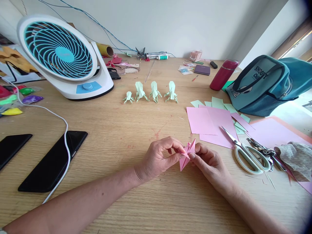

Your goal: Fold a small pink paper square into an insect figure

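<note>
A small folded pink paper piece point(186, 155) is held low over the wooden table point(122, 136), near its front middle. My left hand point(161, 157) pinches the piece's left side with thumb and fingers. My right hand point(209, 162) grips its right side, thumb on top. Both hands are closed on the paper. Beyond them stand several pale green folded paper figures point(153, 91) in a row.
Pink sheets point(209, 123) and green sheets point(219, 104) lie at right with white-handled scissors point(246, 152). A teal bag point(265, 84) and maroon bottle point(223, 74) sit far right. A white fan point(63, 58) stands at left; two black phones point(53, 159) and a white cable point(64, 139) lie near.
</note>
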`<move>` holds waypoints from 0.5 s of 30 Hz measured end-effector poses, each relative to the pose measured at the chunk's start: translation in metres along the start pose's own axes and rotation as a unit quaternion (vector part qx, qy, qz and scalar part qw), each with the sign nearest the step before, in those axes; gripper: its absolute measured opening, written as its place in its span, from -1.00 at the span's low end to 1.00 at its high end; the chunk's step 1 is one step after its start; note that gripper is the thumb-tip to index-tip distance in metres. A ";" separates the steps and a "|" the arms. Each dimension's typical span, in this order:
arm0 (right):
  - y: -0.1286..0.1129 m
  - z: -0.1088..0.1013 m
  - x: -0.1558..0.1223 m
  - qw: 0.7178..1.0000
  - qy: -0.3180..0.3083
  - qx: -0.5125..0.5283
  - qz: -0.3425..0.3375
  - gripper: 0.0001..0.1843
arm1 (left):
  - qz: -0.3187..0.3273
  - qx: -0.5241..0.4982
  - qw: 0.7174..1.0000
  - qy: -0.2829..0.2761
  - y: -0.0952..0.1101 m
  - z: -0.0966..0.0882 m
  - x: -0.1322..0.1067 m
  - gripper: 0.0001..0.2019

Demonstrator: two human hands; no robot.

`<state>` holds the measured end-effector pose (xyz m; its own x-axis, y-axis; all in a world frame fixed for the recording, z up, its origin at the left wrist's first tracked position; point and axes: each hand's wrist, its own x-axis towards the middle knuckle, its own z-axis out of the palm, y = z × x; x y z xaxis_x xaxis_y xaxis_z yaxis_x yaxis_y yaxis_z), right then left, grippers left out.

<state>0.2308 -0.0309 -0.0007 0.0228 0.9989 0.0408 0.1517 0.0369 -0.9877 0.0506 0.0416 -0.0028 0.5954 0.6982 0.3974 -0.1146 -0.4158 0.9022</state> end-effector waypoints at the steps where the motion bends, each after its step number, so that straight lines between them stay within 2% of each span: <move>1: 0.001 0.000 0.000 1.000 0.004 0.001 -0.006 -0.57 | 0.003 0.002 1.000 0.001 0.000 -0.001 0.000 -0.92; 8: 0.006 0.001 0.000 0.999 0.016 -0.026 -0.023 -0.62 | 0.005 0.016 1.000 0.013 -0.003 -0.001 0.002 -0.92; 15: 0.008 0.000 -0.002 0.997 -0.011 -0.079 -0.018 -0.61 | -0.015 0.029 0.999 0.021 -0.002 0.001 0.003 -0.88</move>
<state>0.2321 -0.0326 -0.0085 -0.0075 0.9975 0.0709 0.3061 0.0698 -0.9494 0.0532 0.0441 -0.0037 0.5636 0.7342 0.3785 -0.0511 -0.4263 0.9031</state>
